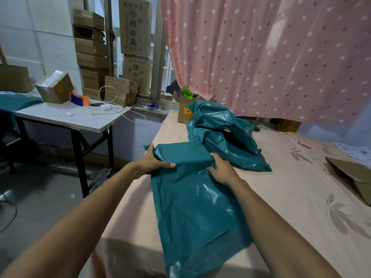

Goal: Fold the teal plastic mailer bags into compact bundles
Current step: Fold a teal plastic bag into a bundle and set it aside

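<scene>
Nearest, two bare forearms reaching forward from the lower corners over a bed-like surface covered in a peach floral sheet [301, 197]. Between them, one teal mailer bag [192, 213] lying flat and lengthwise, near end hanging just over the near edge of the sheet, far end already turned over into a thick folded block [180, 152].

Left hand [154, 163] clamped on the left side of that block, thumb on top pointing right, fingers wrapped around the left edge. Right hand [221, 169] gripping the right side, fingers curled over the plastic at the fold line. Both closed on the bag, neither spread flat.

Step in hand, by the look of it: rolling or folding the bag from the far end toward the near end, roughly a third done. Next move likely calls for turning the block over once more toward the body, keeping both edges square and pressing air out, since the slick film may spring open.

Farther, just behind the block, a crumpled heap of teal mailer bags [218, 129], unfolded. Beyond it a small cardboard box [184, 113] and a pink dotted curtain [261, 57]. Far left, a white folding table [66, 117] with cartons and cables.
</scene>
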